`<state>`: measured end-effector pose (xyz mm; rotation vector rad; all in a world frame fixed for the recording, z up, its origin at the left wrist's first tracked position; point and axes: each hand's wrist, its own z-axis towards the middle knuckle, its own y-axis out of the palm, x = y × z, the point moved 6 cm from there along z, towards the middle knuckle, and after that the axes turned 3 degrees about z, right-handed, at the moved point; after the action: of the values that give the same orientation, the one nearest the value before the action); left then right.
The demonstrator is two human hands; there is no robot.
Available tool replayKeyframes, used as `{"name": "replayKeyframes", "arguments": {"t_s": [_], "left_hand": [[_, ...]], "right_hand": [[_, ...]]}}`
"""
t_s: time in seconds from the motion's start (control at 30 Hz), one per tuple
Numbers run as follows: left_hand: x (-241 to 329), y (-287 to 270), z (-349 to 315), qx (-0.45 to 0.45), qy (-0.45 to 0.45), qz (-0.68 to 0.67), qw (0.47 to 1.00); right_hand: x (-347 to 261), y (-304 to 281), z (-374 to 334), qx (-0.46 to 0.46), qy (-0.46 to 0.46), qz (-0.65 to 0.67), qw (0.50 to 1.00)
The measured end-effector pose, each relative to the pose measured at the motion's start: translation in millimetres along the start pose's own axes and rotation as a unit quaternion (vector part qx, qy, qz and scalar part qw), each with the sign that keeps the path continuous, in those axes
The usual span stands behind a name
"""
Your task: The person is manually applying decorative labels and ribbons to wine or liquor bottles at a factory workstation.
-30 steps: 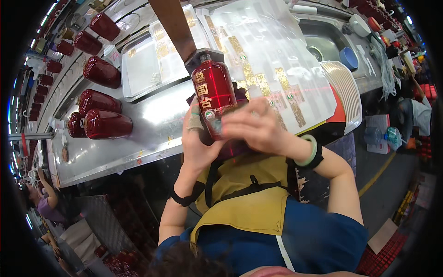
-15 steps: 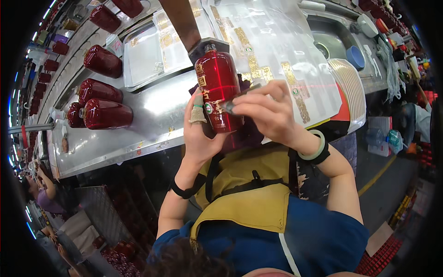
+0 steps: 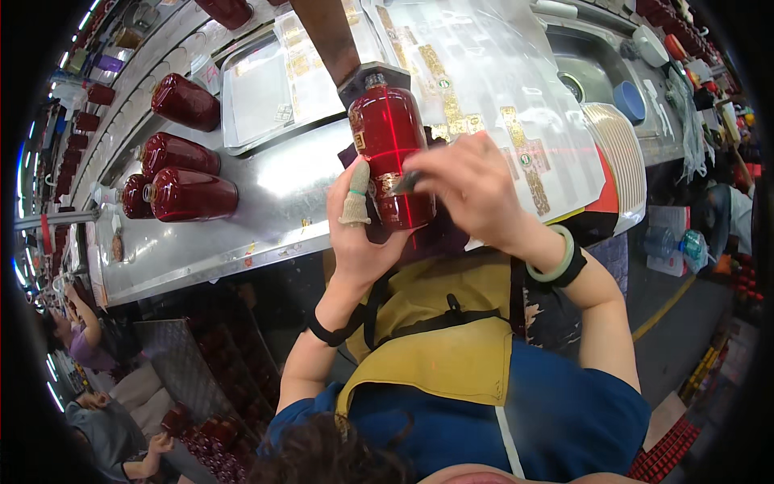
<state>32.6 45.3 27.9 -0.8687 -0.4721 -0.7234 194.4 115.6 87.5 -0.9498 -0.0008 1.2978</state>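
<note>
A glossy red bottle [image 3: 387, 121] with gold decals lies with its neck away from me, its top by a metal block. Red light lines cross on its side. My left hand [image 3: 360, 234] is wrapped round its near end, and a knitted finger cot [image 3: 355, 198] covers one finger. Pinched in my right hand [image 3: 476, 189], partly blurred, is a small dark flat piece [image 3: 407, 182], its exact kind unclear. That piece touches or nearly touches the gold decal low on the bottle. A dark purple cloth [image 3: 443, 234] lies under the bottle.
Several red bottles [image 3: 193, 194] lie or stand on the metal table at left. Decal sheets [image 3: 476, 73] spread at the far side, beside a metal tray [image 3: 242, 145]. A brown post [image 3: 326, 36] rises behind the bottle. At right are a sink [image 3: 584, 60] and blue bowl [image 3: 629, 101].
The bottle has turned in my left hand, so its larger gold characters have moved toward its left edge. My right hand has shifted slightly over the decal. The whole view has moved a little.
</note>
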Motion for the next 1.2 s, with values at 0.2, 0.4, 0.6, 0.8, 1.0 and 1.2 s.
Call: {"name": "replayKeyframes", "arguments": {"t_s": [0.2, 0.4, 0.6, 0.8, 1.0, 1.2], "left_hand": [[-4.7, 1.7, -1.8, -0.003, 0.019, 0.017, 1.0], [-1.8, -1.7, -2.5, -0.023, 0.004, 0.006, 1.0], [-7.2, -0.4, -7.5, -0.045, -0.022, -0.02, 0.999], [5.4, -2.8, -3.4, -0.02, 0.025, 0.038, 0.999], [2.5, -1.7, -4.0, -0.023, 0.022, 0.031, 0.999], [3.7, -0.6, -3.6, -0.026, 0.025, 0.034, 0.999]], "right_hand": [[-23.0, 12.7, -37.8, -0.034, -0.202, -0.011, 0.979], [23.5, -21.0, 4.1, 0.11, 0.015, -0.049, 0.993], [38.1, -25.4, -21.1, 0.158, 0.254, 0.145, 0.943], [32.4, 1.7, -63.4, 0.142, 0.394, 0.347, 0.839], [24.4, 11.9, -74.6, 0.05, 0.399, 0.273, 0.874], [24.7, 16.7, -72.2, 0.074, 0.4, 0.318, 0.856]]}}
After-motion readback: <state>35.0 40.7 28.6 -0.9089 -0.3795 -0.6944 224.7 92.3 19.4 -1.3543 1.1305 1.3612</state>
